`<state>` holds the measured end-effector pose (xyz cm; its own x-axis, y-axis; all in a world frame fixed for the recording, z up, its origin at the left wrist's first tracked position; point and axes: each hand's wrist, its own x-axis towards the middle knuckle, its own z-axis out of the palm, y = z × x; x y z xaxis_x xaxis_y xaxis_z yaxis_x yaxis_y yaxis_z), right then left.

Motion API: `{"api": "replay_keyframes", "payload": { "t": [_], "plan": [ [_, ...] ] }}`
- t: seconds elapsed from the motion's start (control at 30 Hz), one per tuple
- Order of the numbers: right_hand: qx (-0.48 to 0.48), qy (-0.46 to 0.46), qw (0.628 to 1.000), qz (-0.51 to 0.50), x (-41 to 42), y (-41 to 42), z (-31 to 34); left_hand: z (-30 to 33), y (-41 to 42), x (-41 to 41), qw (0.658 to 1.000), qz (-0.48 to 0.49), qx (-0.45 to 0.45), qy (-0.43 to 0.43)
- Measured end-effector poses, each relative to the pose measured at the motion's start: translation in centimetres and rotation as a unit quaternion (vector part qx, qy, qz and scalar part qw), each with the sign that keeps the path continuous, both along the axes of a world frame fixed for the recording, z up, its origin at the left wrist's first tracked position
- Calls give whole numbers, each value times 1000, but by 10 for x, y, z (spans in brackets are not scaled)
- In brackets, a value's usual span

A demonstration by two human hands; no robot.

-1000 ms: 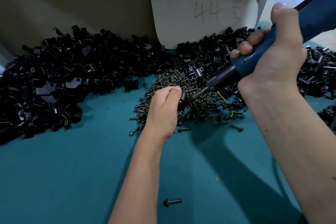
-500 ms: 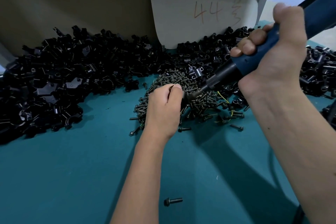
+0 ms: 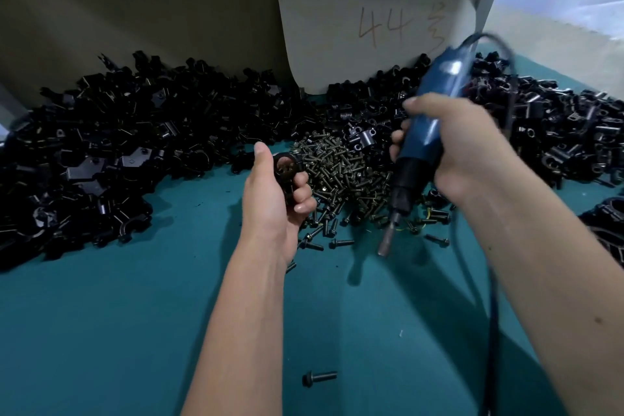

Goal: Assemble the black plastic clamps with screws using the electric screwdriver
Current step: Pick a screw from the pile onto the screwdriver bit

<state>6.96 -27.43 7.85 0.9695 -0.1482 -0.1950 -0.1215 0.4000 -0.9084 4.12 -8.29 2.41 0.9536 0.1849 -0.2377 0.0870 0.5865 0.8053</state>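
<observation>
My left hand [image 3: 273, 199] grips a black plastic clamp [image 3: 286, 168], its ring showing above my fingers, just left of the screw pile [image 3: 341, 176]. My right hand [image 3: 462, 149] holds the blue electric screwdriver [image 3: 425, 135] nearly upright, its bit [image 3: 386, 240] pointing down over the scattered screws at the pile's right edge. The bit is apart from the clamp. A large heap of black clamps [image 3: 118, 145] covers the left and back of the teal table [image 3: 135, 331].
More black clamps [image 3: 557, 132] lie at the right. A card marked "44" [image 3: 378, 24] leans against the back wall. One loose screw [image 3: 319, 378] lies near the front. The screwdriver's cable [image 3: 493, 297] hangs along my right forearm.
The screwdriver has pulled away from the clamp and swung from slanted to nearly upright, tip down. My left hand has turned and lifted the clamp to the left, showing its ring.
</observation>
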Motion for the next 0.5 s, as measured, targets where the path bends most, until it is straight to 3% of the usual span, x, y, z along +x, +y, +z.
{"api": "replay_keyframes", "payload": {
  "t": [0.17,0.33,0.43,0.5],
  "plan": [
    [-92,51,994,41,-1,15,-19,3,-2,-1,1000,-20,6,-6],
    [-203,1,978,57,-2,21,-23,5,-5,-3,998,-53,9,-23],
    [-312,-53,948,35,-3,23,-23,4,-8,-3,997,-61,10,-48],
    [-432,-93,897,-4,-4,24,-25,2,-10,-3,996,-58,17,-63]
  ]
}}
